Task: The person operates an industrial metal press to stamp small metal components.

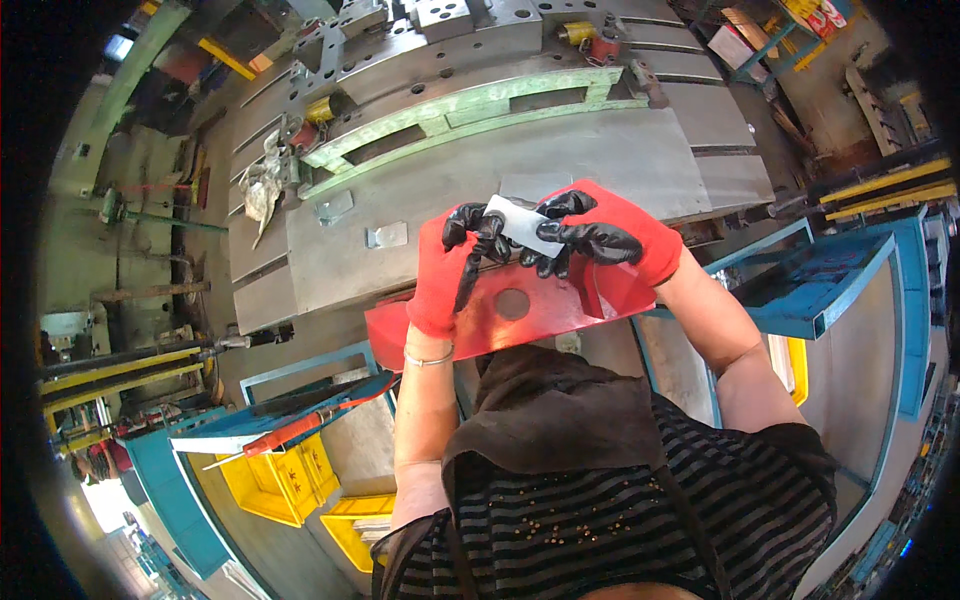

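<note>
A small pale sheet-metal piece (522, 225) is pinched between my two gloved hands, above the near edge of the steel press bed (640, 150). My left hand (462, 250), in a red glove with black coated fingers, grips its left end. On the right end, the thumb and fingers of my right hand (600, 235) are closed, in a matching glove. To the left of my hands, a bent metal piece (388, 235) and another small shiny piece (335, 207) lie on the bed. Below the hands stands a red metal panel (470, 325) with a round hole.
Beyond the bed's near plate runs a pale green slotted bar (450, 122), with die blocks (440, 50) behind it. A crumpled rag (262, 190) lies at the left. Blue-framed tables (830, 290) flank me; yellow bins (285, 480) and a red-handled tool (290, 432) are at the lower left.
</note>
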{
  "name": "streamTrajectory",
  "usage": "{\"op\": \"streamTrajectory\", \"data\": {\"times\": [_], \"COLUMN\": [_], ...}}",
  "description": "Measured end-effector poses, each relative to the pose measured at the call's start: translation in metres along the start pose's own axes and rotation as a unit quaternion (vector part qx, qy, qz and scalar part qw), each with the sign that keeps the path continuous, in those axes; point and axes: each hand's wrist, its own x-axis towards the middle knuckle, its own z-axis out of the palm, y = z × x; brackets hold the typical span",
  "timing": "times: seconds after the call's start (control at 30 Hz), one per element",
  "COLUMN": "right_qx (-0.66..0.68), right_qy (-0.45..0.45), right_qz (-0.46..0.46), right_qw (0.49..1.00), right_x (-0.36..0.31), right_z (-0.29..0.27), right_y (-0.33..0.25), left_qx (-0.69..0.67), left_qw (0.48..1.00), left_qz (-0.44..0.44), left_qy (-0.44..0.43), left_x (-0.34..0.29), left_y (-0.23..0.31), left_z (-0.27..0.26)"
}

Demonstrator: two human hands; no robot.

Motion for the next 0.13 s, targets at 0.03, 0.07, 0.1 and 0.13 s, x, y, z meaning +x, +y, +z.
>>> {"op": "streamTrajectory", "data": {"times": [0.03,0.07,0.1,0.13], "right_qx": [-0.001,0.043,0.087,0.151], "right_qy": [-0.005,-0.042,-0.078,-0.159], "right_qz": [0.0,0.034,0.069,0.111], "right_qw": [1.0,0.998,0.991,0.969], "right_x": [0.004,0.008,0.012,0.015], "right_z": [0.0,-0.002,-0.003,0.001], "right_y": [0.006,0.015,0.02,0.011], "left_qx": [0.001,0.008,0.015,-0.037], "left_qw": [1.0,1.0,1.0,0.997], "left_qz": [0.001,0.009,0.017,-0.042], "left_qy": [0.005,0.006,0.007,-0.046], "left_x": [-0.003,-0.006,-0.009,-0.011], "left_y": [-0.003,-0.011,-0.014,-0.003], "left_z": [-0.006,-0.014,-0.022,-0.028]}}
